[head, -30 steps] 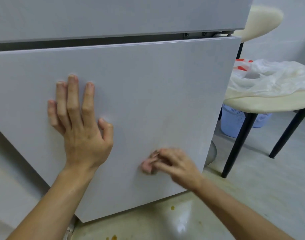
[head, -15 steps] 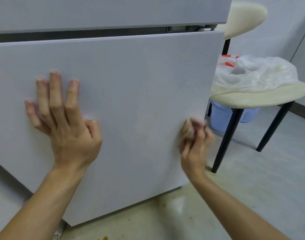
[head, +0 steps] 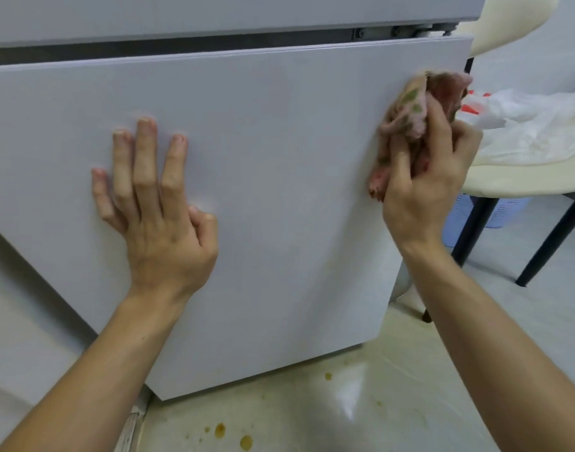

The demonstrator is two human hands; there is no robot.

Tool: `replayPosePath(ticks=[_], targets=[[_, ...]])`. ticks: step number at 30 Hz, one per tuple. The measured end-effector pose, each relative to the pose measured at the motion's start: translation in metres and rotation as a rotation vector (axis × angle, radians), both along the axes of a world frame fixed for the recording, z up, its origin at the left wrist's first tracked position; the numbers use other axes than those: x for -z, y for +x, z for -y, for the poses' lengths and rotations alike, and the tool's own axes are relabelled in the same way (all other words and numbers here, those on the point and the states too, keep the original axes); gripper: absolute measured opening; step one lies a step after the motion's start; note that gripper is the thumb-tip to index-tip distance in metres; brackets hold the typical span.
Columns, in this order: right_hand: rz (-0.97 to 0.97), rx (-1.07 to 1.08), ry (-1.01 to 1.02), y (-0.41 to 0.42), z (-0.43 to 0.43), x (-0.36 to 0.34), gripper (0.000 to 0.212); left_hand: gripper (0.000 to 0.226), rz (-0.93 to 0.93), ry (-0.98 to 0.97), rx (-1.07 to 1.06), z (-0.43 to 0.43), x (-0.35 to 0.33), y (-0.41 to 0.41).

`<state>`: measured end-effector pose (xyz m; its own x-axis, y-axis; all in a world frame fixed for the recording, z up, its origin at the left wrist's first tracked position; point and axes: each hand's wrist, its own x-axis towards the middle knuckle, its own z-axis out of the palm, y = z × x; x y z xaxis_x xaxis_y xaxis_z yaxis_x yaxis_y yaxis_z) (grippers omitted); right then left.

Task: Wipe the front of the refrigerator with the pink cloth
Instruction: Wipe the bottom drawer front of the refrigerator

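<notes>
Wiping is under way: the right hand (head: 424, 187) grips the bunched pink cloth (head: 410, 115) against the refrigerator door (head: 279, 158) at its right edge; the left hand (head: 155, 207) braces flat, fingers spread. Next stroke should probably cover unwiped panel leftward.

left hand (head: 162, 230) on refrigerator (head: 279, 158) | cloth (head: 410, 109) at its right edge | chair (head: 514, 181) beyond

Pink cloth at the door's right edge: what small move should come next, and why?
Probably sweep the pink cloth leftward across the refrigerator door: the right hand grips it at the upper right edge, with unwiped panel to its left, and the left hand lies flat there.
</notes>
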<state>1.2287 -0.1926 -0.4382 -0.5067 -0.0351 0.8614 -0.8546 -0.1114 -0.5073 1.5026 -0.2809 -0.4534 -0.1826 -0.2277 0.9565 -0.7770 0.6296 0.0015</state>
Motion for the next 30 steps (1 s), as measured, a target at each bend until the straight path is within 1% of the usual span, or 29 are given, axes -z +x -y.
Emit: replayPosePath(ticks=[2,3,4,5,6,7,8,9,10,12,13,14,15,16,17,19,20,21,22,23,24,25,27,28,29,30], targets=[[-0.069,0.039,0.025,0.011,0.007,0.019,0.039,0.084,0.005,-0.002,-0.007,0.0,0.0,0.0],[-0.086,-0.006,0.076,0.026,0.006,0.04,0.033,0.084,0.006,-0.004,-0.005,-0.001,0.0,0.0],[-0.097,-0.118,0.148,0.042,0.003,0.066,0.027,0.084,0.002,-0.01,-0.005,0.0,0.0,-0.001],[-0.151,-0.238,0.233,0.056,0.001,0.098,0.026,0.084,-0.003,-0.012,-0.01,0.0,-0.001,-0.001],[-0.245,-0.435,0.287,0.068,-0.006,0.129,0.023,0.084,-0.003,-0.012,-0.015,0.0,0.0,-0.002],[-0.451,-0.524,0.379,0.074,-0.011,0.159,0.021,0.084,0.0,-0.009,-0.015,0.0,0.0,-0.002],[-0.592,-0.532,0.501,0.074,-0.014,0.184,0.024,0.084,0.001,-0.007,-0.012,0.0,0.0,-0.001],[-0.743,-0.431,0.594,0.067,-0.012,0.206,0.03,0.083,0.003,-0.006,-0.008,0.0,0.001,-0.002],[-0.75,-0.408,0.654,0.063,-0.013,0.21,0.032,0.083,0.006,-0.006,-0.008,0.001,0.001,-0.002],[-0.695,-0.429,0.586,0.057,-0.01,0.196,0.028,0.081,0.011,-0.002,-0.009,0.001,0.001,-0.001],[-0.601,-0.443,0.545,0.064,-0.011,0.169,0.024,0.081,0.007,-0.004,-0.004,0.001,0.001,0.0],[-0.483,-0.411,0.466,0.063,-0.009,0.144,0.019,0.08,0.002,-0.008,-0.003,0.001,0.001,-0.001],[-0.394,-0.412,0.408,0.058,-0.003,0.117,0.018,0.079,0.0,-0.011,-0.007,0.001,0.001,-0.001],[-0.341,-0.351,0.292,0.051,0.001,0.087,0.019,0.079,0.0,-0.012,-0.012,0.001,0.001,-0.002],[-0.295,-0.264,0.183,0.043,0.005,0.054,0.021,0.079,-0.003,-0.014,-0.014,0.002,0.001,-0.002],[-0.202,-0.106,0.036,0.03,0.014,0.003,0.039,0.08,-0.013,-0.016,-0.013,0.001,0.002,-0.004],[-0.155,-0.034,-0.019,0.023,0.018,-0.012,0.046,0.08,-0.016,-0.015,-0.012,0.001,0.001,-0.005],[-0.101,0.034,-0.054,0.024,0.024,-0.022,0.049,0.08,-0.015,-0.014,-0.011,0.001,0.001,-0.005],[-0.089,0.057,-0.076,0.028,0.028,-0.019,0.049,0.08,-0.012,-0.013,-0.009,0.001,0.001,-0.004],[-0.12,0.066,-0.072,0.04,0.029,-0.012,0.046,0.079,-0.007,-0.011,-0.008,0.0,0.0,-0.003],[-0.228,0.05,-0.041,0.052,0.03,0.008,0.043,0.079,-0.002,-0.008,-0.005,0.0,0.001,-0.002],[-0.336,-0.041,0.048,0.064,0.033,0.038,0.039,0.079,0.002,-0.004,-0.003,0.0,0.001,-0.001],[-0.562,-0.299,0.213,0.087,0.031,0.105,0.026,0.081,0.005,0.004,-0.005,-0.001,0.001,0.0],[-0.698,-0.345,0.272,0.096,0.025,0.135,0.023,0.082,0.009,0.005,-0.008,-0.001,0.0,0.001],[-0.829,-0.355,0.362,0.099,0.02,0.159,0.026,0.082,0.013,0.004,-0.009,-0.002,0.001,0.001],[-0.9,-0.381,0.439,0.099,0.017,0.174,0.032,0.081,0.017,0.001,-0.007,-0.002,0.0,0.001]])
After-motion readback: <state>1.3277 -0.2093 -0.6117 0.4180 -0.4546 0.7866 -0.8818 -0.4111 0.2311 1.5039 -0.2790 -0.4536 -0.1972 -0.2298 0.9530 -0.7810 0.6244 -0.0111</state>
